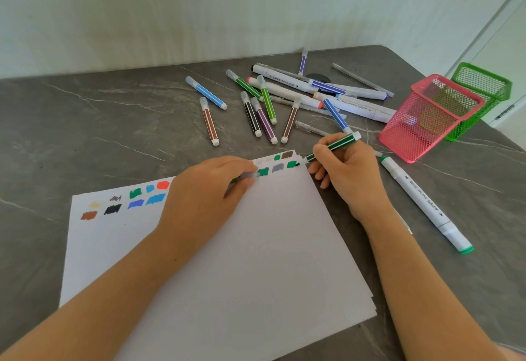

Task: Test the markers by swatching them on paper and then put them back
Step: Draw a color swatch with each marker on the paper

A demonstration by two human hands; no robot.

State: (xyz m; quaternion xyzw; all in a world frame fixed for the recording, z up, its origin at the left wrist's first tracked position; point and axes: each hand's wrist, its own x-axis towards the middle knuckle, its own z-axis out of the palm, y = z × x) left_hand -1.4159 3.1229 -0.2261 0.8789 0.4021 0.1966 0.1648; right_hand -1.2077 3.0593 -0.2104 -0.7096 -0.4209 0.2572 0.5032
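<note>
My right hand (345, 172) grips a dark green striped marker (333, 145) like a pen, its tip touching the top right corner of the white paper (256, 246) beside a fresh green swatch (291, 164). My left hand (210, 190) rests on the paper and pinches a clear marker cap (250, 175). Colour swatches (125, 204) run along the paper's top edge. Several capped markers (264, 110) lie scattered on the grey table beyond the paper.
A pink mesh holder (427, 118) and a green mesh holder (481, 96) stand at the right. A large white marker with green caps (424, 204) lies right of my right wrist. The grey marble table (85, 121) ends at a wall behind.
</note>
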